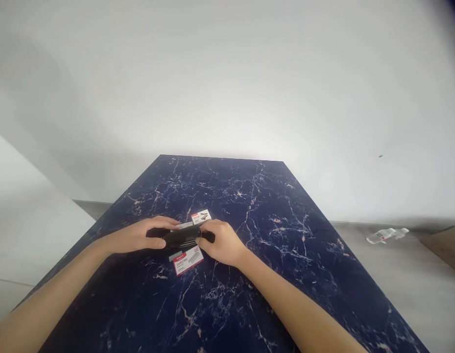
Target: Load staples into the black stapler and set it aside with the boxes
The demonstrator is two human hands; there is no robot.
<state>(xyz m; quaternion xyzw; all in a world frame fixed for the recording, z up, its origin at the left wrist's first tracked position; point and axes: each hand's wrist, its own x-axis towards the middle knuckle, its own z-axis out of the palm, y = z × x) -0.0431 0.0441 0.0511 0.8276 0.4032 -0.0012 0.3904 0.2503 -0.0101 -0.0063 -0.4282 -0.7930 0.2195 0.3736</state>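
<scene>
Dark blue table (242, 196), pale wall (227, 88) behind. Left hand (139, 235) and right hand (225, 243) clamped on opposite ends of black object (181, 239), left of table's middle. Seemingly two-handed handling step; next move calls for even, steady grip. Red-white box (188, 261) just nearer, white box (201, 216) just beyond.
</scene>
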